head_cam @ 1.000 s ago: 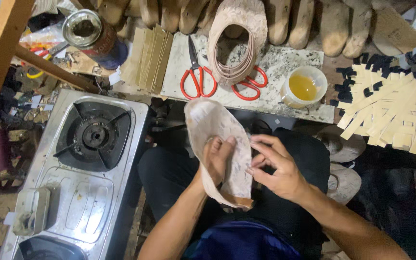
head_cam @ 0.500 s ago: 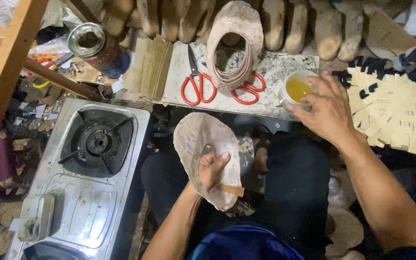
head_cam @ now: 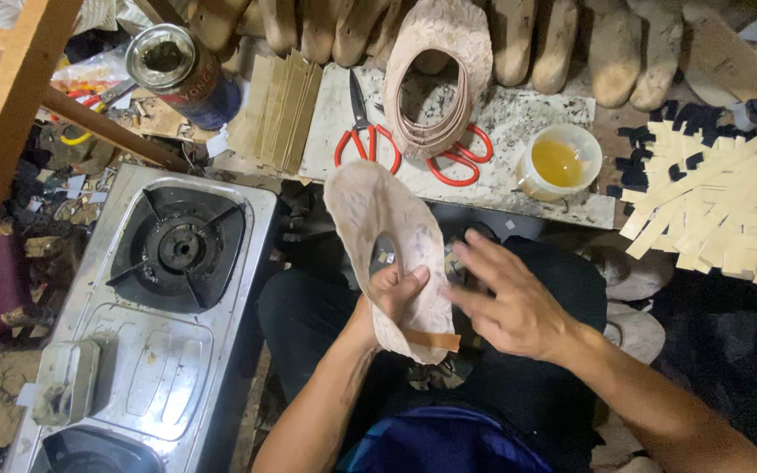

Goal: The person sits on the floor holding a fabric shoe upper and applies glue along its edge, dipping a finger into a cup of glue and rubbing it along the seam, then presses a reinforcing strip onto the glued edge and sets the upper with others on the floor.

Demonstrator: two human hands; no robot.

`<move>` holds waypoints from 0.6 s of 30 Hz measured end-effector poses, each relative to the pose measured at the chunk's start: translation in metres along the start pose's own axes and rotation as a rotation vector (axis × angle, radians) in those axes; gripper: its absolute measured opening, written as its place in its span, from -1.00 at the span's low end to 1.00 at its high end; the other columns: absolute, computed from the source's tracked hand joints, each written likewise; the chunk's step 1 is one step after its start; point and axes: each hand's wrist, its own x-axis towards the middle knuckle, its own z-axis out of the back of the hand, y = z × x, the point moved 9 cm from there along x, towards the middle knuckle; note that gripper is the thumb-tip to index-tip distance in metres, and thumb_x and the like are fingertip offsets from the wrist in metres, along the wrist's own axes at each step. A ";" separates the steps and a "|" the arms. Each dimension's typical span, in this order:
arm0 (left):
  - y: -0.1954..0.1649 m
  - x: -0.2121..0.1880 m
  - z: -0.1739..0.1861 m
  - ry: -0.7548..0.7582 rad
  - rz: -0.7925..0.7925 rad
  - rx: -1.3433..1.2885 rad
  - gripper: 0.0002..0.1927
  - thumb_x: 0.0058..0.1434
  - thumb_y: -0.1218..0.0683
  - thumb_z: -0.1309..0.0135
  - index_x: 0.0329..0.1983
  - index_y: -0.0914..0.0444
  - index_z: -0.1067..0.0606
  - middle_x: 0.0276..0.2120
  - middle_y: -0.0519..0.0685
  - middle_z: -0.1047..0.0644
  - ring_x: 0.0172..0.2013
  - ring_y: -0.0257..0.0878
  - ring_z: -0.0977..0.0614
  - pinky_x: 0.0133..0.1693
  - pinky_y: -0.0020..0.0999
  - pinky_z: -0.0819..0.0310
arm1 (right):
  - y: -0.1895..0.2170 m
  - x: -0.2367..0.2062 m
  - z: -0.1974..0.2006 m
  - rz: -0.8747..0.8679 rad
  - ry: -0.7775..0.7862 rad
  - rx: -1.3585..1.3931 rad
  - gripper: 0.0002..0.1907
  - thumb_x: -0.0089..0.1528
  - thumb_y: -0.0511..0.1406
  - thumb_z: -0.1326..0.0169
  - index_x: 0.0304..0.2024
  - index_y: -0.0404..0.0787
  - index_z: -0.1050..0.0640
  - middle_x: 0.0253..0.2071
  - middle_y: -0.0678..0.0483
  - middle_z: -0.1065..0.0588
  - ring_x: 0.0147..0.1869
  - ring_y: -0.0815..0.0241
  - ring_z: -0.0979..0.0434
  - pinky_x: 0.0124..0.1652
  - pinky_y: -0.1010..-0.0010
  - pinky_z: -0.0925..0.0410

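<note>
left hand (head_cam: 393,293) gripping shoe upper (head_cam: 387,236)

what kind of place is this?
Likely a small handmade shoe workshop. The left hand holds a lace shoe upper; wooden shoe lasts line the back, with red scissors, a cup of yellow glue and cut tan strips nearby.

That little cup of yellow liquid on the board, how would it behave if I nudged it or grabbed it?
The cup looks small and thin-walled, so probably light and easy to slide on the speckled board. It is open-topped and fairly full of yellow liquid, so a quick push would likely slop it over. It sits near the board's front edge, so a nudge toward you might tip it off.
</note>
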 end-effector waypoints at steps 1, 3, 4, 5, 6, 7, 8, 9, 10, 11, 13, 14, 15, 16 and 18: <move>0.003 0.000 -0.001 0.010 0.015 -0.012 -0.69 0.40 0.02 -0.02 0.04 0.33 -0.54 -0.23 -0.03 -0.62 -0.28 -0.27 -0.63 -0.21 -0.33 -0.54 | 0.008 -0.002 -0.006 0.076 0.023 -0.026 -0.29 -0.10 -0.42 -0.25 0.15 0.02 -0.58 0.43 -0.13 -0.20 0.51 -0.33 -0.15 0.38 -0.12 -0.13; 0.006 -0.002 -0.006 0.060 0.024 -0.032 -0.70 0.41 0.02 -0.01 0.02 0.32 -0.55 -0.19 -0.04 -0.64 -0.23 -0.30 -0.64 -0.15 -0.36 -0.55 | -0.003 -0.004 -0.005 0.000 -0.025 -0.062 -0.27 -0.06 -0.45 -0.25 0.20 0.03 -0.54 0.45 -0.16 -0.15 0.53 -0.37 -0.12 0.38 -0.12 -0.14; 0.006 -0.002 -0.010 0.090 0.023 -0.039 -0.70 0.41 0.02 -0.01 0.02 0.31 -0.56 -0.17 -0.05 -0.64 -0.20 -0.31 -0.65 -0.12 -0.37 -0.56 | -0.008 -0.005 -0.003 -0.035 -0.053 -0.085 -0.25 -0.04 -0.46 -0.24 0.22 0.04 -0.52 0.47 -0.18 -0.13 0.54 -0.39 -0.10 0.38 -0.12 -0.15; 0.004 -0.003 -0.014 0.129 -0.004 -0.094 -0.72 0.43 0.02 -0.02 0.02 0.31 -0.55 -0.16 -0.05 -0.63 -0.19 -0.31 -0.64 -0.12 -0.35 -0.55 | -0.010 -0.006 -0.003 -0.043 -0.059 -0.064 -0.27 -0.04 -0.46 -0.24 0.22 0.02 -0.53 0.47 -0.19 -0.12 0.54 -0.40 -0.10 0.38 -0.13 -0.16; 0.001 -0.004 -0.019 0.166 -0.030 -0.149 -0.75 0.45 0.03 -0.04 0.02 0.30 -0.54 -0.16 -0.06 -0.62 -0.17 -0.31 -0.64 -0.11 -0.34 -0.55 | -0.011 -0.007 -0.002 -0.052 -0.063 -0.042 -0.29 -0.03 -0.47 -0.23 0.21 0.00 -0.53 0.48 -0.19 -0.11 0.55 -0.41 -0.09 0.37 -0.15 -0.16; -0.002 -0.005 -0.023 0.201 -0.056 -0.206 -0.77 0.47 0.04 -0.05 0.03 0.29 -0.53 -0.15 -0.06 -0.60 -0.16 -0.31 -0.63 -0.10 -0.32 -0.54 | -0.011 -0.008 -0.002 -0.060 -0.066 -0.017 -0.30 -0.02 -0.47 -0.22 0.20 -0.02 -0.53 0.48 -0.19 -0.10 0.55 -0.42 -0.08 0.37 -0.17 -0.16; -0.003 -0.005 -0.020 0.164 -0.059 -0.175 -0.76 0.47 0.04 -0.05 0.02 0.30 -0.54 -0.16 -0.06 -0.61 -0.18 -0.32 -0.62 -0.12 -0.33 -0.54 | -0.004 -0.009 -0.004 -0.008 -0.059 0.015 -0.33 -0.01 -0.47 -0.22 0.18 0.01 -0.55 0.48 -0.16 -0.11 0.55 -0.39 -0.09 0.36 -0.16 -0.18; -0.004 -0.005 -0.016 0.126 -0.064 -0.144 -0.75 0.47 0.03 -0.04 0.01 0.31 -0.54 -0.16 -0.06 -0.62 -0.20 -0.32 -0.62 -0.14 -0.33 -0.54 | 0.002 -0.011 -0.005 0.046 -0.051 0.046 -0.36 0.01 -0.46 -0.23 0.16 0.04 -0.57 0.47 -0.13 -0.13 0.54 -0.37 -0.11 0.36 -0.15 -0.19; -0.006 -0.006 -0.012 0.087 -0.070 -0.114 -0.74 0.46 0.03 -0.04 0.01 0.32 -0.55 -0.17 -0.06 -0.62 -0.22 -0.33 -0.62 -0.16 -0.33 -0.54 | 0.010 -0.013 -0.006 0.101 -0.042 0.078 -0.39 0.02 -0.45 -0.24 0.13 0.06 -0.60 0.46 -0.10 -0.14 0.54 -0.34 -0.12 0.35 -0.15 -0.20; -0.005 -0.007 -0.010 0.079 -0.048 -0.136 -0.74 0.45 0.03 -0.03 0.00 0.31 -0.55 -0.18 -0.06 -0.63 -0.23 -0.32 -0.63 -0.16 -0.33 -0.55 | 0.013 -0.015 -0.005 0.117 -0.062 0.026 -0.43 0.05 -0.46 -0.24 0.10 0.07 -0.61 0.45 -0.06 -0.17 0.54 -0.29 -0.14 0.34 -0.12 -0.22; -0.003 -0.009 -0.007 0.061 0.005 -0.181 -0.75 0.42 0.03 -0.01 -0.03 0.29 -0.55 -0.20 -0.06 -0.63 -0.25 -0.31 -0.65 -0.17 -0.32 -0.57 | 0.017 -0.018 -0.002 0.139 -0.100 -0.073 -0.52 0.11 -0.47 -0.24 0.04 0.08 -0.64 0.43 0.00 -0.21 0.54 -0.20 -0.18 0.34 -0.08 -0.26; -0.003 -0.009 -0.003 0.012 0.007 -0.069 -0.74 0.43 0.02 -0.02 -0.03 0.31 -0.56 -0.22 -0.05 -0.64 -0.26 -0.31 -0.65 -0.19 -0.33 -0.57 | 0.018 -0.019 0.000 0.143 -0.112 -0.097 -0.55 0.14 -0.46 -0.24 0.04 0.07 -0.64 0.41 0.00 -0.20 0.53 -0.20 -0.17 0.33 -0.09 -0.25; -0.003 -0.010 0.001 -0.031 0.005 0.046 -0.73 0.43 0.02 -0.03 -0.04 0.33 -0.57 -0.23 -0.04 -0.65 -0.27 -0.31 -0.65 -0.21 -0.33 -0.57 | 0.019 -0.020 0.001 0.148 -0.126 -0.127 -0.57 0.16 -0.44 -0.25 0.05 0.07 -0.64 0.39 0.00 -0.20 0.52 -0.21 -0.16 0.32 -0.10 -0.25; -0.005 -0.009 0.003 -0.071 0.000 0.163 -0.71 0.44 0.02 -0.04 -0.05 0.35 -0.58 -0.25 -0.02 -0.65 -0.28 -0.31 -0.65 -0.23 -0.34 -0.57 | 0.020 -0.020 0.003 0.155 -0.142 -0.160 -0.60 0.18 -0.42 -0.25 0.05 0.06 -0.64 0.37 -0.01 -0.20 0.51 -0.21 -0.15 0.30 -0.10 -0.25; -0.004 -0.007 -0.004 -0.021 0.023 0.015 -0.72 0.43 0.02 -0.04 0.01 0.32 -0.54 -0.22 -0.05 -0.64 -0.26 -0.32 -0.63 -0.22 -0.35 -0.56 | 0.028 -0.020 -0.001 0.215 -0.089 -0.127 -0.59 0.14 -0.41 -0.23 0.03 0.04 -0.67 0.36 0.01 -0.25 0.48 -0.21 -0.19 0.31 -0.14 -0.28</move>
